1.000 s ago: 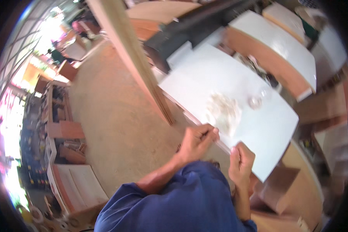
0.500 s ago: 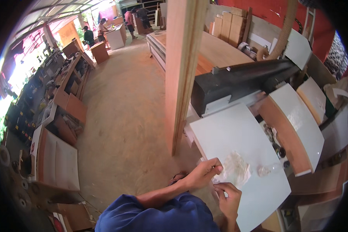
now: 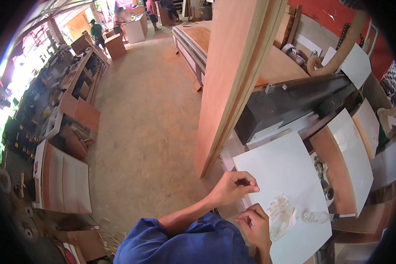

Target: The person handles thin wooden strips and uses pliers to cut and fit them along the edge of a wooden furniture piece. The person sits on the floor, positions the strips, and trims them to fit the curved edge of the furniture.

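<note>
My left hand (image 3: 234, 187) is raised over the left edge of a white board (image 3: 268, 160), thumb and forefinger pinched together. Just nearer to me, my right hand (image 3: 256, 228) is closed too, its fingertips curled inward. Whatever either pinch holds, if anything, is too small to make out. A crumpled, stained pale cloth (image 3: 280, 216) lies on the board beside my right hand. To its right a clear plastic bottle (image 3: 314, 216) with a dark cap lies on its side.
A tall wooden panel (image 3: 233, 75) stands upright ahead. Behind the board is a long black machine bed (image 3: 295, 103); curved white-faced panels (image 3: 345, 149) lie to the right. A cluttered shelf unit (image 3: 77, 94) lines the left. People (image 3: 152, 11) stand far back on the concrete floor (image 3: 141, 132).
My view has shifted, so the upright panel sits further right and looks larger. My left hand has turned, its pinch pointing right. Both hands stay closed near each other.
</note>
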`<action>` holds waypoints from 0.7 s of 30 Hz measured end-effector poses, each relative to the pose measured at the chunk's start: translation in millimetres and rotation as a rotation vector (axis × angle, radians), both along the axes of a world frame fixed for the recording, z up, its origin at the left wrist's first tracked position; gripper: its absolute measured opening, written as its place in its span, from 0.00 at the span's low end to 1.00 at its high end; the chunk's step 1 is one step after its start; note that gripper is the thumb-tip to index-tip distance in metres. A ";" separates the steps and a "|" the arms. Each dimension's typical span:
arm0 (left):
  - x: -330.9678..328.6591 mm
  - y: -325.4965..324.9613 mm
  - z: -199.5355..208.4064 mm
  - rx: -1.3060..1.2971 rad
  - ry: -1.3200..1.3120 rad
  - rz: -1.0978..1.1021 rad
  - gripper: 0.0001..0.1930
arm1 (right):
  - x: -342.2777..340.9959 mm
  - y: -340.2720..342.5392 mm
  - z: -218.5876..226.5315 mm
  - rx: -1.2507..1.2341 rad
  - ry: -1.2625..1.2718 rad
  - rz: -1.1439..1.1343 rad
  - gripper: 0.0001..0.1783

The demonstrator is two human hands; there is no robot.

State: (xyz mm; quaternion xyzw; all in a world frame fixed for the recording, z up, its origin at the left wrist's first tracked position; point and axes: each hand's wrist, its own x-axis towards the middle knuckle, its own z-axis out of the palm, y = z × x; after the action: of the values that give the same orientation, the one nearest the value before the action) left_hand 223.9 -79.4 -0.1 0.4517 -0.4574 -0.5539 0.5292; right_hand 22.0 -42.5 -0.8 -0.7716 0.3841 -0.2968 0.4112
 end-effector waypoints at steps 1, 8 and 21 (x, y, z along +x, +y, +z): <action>4.2 -2.3 0.6 0.003 -0.014 0.036 0.04 | 4.9 -3.1 -0.4 0.000 -0.013 0.030 0.11; -0.7 -17.3 -21.0 -0.094 0.018 0.156 0.12 | -8.9 -23.0 4.7 -0.009 -0.078 -0.137 0.05; -40.4 -21.8 3.1 -0.033 0.327 -0.095 0.35 | -8.6 -35.0 32.7 -0.138 -0.334 -0.566 0.05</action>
State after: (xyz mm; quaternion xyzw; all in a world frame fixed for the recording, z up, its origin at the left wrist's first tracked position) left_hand 183.5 -101.2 3.0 0.3245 -0.3951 -0.6368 0.5771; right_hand 13.5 -77.4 31.9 -0.6011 0.4893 -0.5468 0.3166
